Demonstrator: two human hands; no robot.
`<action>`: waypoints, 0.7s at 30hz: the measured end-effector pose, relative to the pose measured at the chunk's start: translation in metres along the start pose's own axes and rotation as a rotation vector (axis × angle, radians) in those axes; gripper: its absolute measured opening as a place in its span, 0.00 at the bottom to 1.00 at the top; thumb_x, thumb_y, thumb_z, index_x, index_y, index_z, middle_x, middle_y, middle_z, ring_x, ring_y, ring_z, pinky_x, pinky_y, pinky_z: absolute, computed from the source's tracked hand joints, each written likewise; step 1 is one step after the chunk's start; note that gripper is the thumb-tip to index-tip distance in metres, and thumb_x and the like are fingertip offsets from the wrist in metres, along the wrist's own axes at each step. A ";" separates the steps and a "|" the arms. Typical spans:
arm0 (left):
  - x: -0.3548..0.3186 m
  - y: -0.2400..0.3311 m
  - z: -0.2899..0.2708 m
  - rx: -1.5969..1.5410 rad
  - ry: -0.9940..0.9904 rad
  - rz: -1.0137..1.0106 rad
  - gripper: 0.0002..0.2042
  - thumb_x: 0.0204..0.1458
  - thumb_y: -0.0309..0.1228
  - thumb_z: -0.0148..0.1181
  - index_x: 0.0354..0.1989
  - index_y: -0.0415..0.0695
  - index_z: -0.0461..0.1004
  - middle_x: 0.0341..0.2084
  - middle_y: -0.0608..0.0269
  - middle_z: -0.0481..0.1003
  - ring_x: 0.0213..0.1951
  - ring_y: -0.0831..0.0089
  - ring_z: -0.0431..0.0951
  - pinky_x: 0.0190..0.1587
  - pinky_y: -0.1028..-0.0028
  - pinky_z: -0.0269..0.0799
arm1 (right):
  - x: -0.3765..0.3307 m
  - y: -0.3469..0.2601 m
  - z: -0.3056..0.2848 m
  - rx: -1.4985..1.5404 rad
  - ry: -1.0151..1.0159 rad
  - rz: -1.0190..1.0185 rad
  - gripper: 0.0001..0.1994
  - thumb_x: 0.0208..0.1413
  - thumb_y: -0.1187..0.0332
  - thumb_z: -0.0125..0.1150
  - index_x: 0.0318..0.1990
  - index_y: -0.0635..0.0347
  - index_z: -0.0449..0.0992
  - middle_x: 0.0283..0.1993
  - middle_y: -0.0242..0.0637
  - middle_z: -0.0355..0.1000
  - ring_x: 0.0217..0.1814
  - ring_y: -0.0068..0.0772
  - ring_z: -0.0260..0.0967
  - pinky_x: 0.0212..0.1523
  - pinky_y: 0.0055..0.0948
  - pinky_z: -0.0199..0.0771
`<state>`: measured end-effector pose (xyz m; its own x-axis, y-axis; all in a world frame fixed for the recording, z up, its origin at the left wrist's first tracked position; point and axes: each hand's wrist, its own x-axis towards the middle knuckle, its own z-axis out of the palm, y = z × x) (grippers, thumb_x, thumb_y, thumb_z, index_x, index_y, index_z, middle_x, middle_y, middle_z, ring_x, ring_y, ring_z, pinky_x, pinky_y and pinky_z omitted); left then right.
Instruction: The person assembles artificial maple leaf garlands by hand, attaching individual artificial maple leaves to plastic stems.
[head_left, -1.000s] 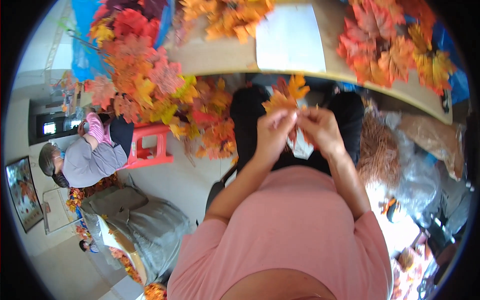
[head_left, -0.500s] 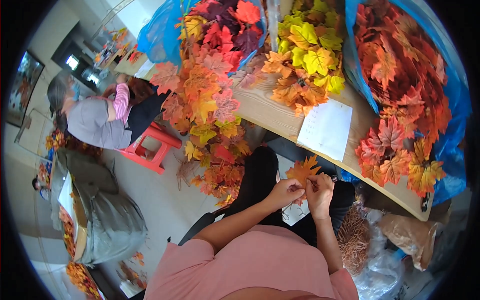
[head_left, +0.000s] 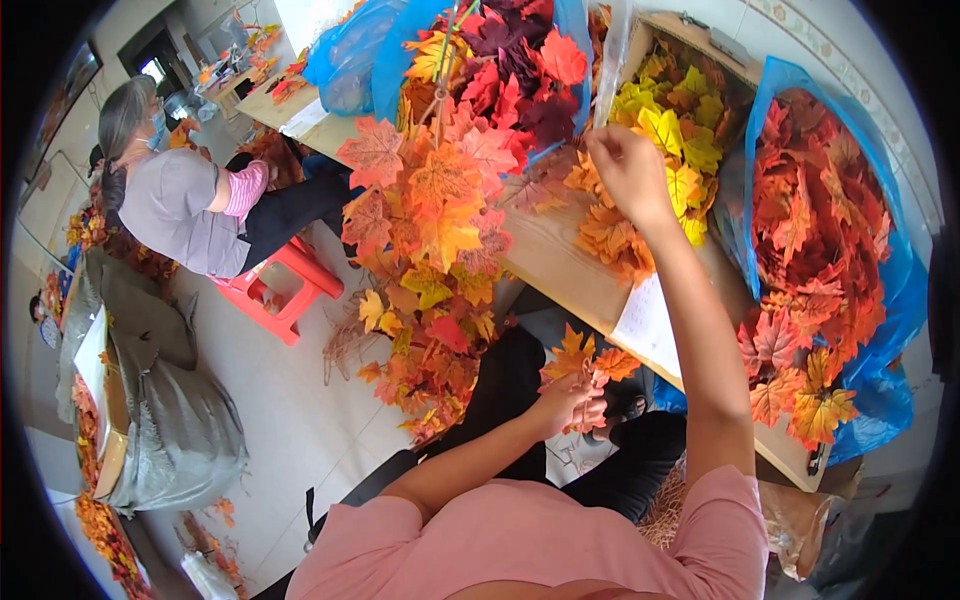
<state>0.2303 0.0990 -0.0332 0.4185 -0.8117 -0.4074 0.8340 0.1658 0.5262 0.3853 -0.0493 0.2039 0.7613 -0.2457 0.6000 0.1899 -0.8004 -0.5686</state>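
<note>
Over my lap, my left hand (head_left: 572,403) is closed around the stem of a sprig of orange artificial maple leaves (head_left: 570,358), whose leaves stick out above and below the fingers. My right hand (head_left: 632,172) is stretched far forward over the wooden table (head_left: 545,245). Its fingers are curled together, and whatever they may hold is hidden. Right beneath it lie yellow artificial leaves (head_left: 682,185) and a pile of orange leaves (head_left: 608,240). A hanging garland of orange and red leaves (head_left: 445,190) is left of my right hand.
A blue bag of red leaves (head_left: 815,220) stands at the right. Partly under my right forearm lies a white paper sheet (head_left: 648,322). At the left a person in grey (head_left: 180,210) sits on a red stool (head_left: 285,290). A grey-green covered box (head_left: 175,420) stands nearer.
My right hand has left my left hand and reached forward over the table to the yellow and orange leaves. My left hand keeps the sprig over my lap. The view has shifted.
</note>
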 end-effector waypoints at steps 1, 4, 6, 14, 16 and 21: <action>0.000 0.002 -0.001 0.001 -0.011 0.008 0.05 0.55 0.32 0.49 0.37 0.45 0.64 0.39 0.60 0.70 0.36 0.74 0.74 0.38 0.71 0.73 | 0.024 0.010 0.013 0.005 0.024 0.022 0.08 0.47 0.67 0.56 0.32 0.61 0.77 0.28 0.47 0.73 0.31 0.44 0.73 0.34 0.33 0.71; -0.002 -0.001 -0.009 0.067 0.107 0.017 0.07 0.57 0.31 0.47 0.38 0.40 0.65 0.38 0.55 0.71 0.34 0.67 0.77 0.35 0.69 0.75 | 0.076 0.028 0.046 -0.056 0.069 0.143 0.10 0.44 0.64 0.60 0.32 0.58 0.78 0.30 0.45 0.74 0.35 0.43 0.73 0.38 0.35 0.71; -0.006 0.002 -0.013 0.093 0.110 0.037 0.07 0.57 0.31 0.48 0.37 0.40 0.66 0.36 0.56 0.72 0.33 0.68 0.77 0.35 0.71 0.75 | 0.091 0.029 0.063 -0.143 0.097 0.216 0.10 0.43 0.62 0.62 0.32 0.57 0.78 0.32 0.44 0.75 0.36 0.44 0.73 0.39 0.36 0.71; -0.003 -0.007 -0.024 0.208 0.110 0.162 0.09 0.55 0.33 0.51 0.36 0.39 0.70 0.33 0.57 0.75 0.32 0.73 0.77 0.33 0.78 0.73 | 0.101 0.028 0.079 -0.138 0.244 0.433 0.11 0.39 0.60 0.64 0.28 0.55 0.80 0.33 0.45 0.74 0.40 0.45 0.72 0.44 0.37 0.69; -0.002 -0.005 -0.019 0.247 0.154 0.149 0.10 0.55 0.33 0.51 0.36 0.39 0.71 0.33 0.58 0.76 0.32 0.74 0.77 0.32 0.78 0.73 | 0.111 0.033 0.075 -0.153 0.248 0.406 0.11 0.39 0.61 0.63 0.29 0.57 0.79 0.30 0.43 0.75 0.36 0.40 0.72 0.41 0.35 0.69; -0.004 0.001 -0.010 0.318 0.204 0.139 0.09 0.56 0.34 0.50 0.35 0.39 0.68 0.33 0.58 0.76 0.27 0.74 0.78 0.27 0.79 0.73 | 0.145 0.055 0.071 0.160 0.171 0.460 0.13 0.39 0.62 0.61 0.28 0.63 0.78 0.25 0.36 0.74 0.29 0.25 0.70 0.35 0.26 0.68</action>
<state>0.2333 0.1085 -0.0384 0.6090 -0.6606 -0.4391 0.6249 0.0586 0.7785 0.5498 -0.0905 0.2197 0.6783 -0.6495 0.3435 -0.0385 -0.4983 -0.8662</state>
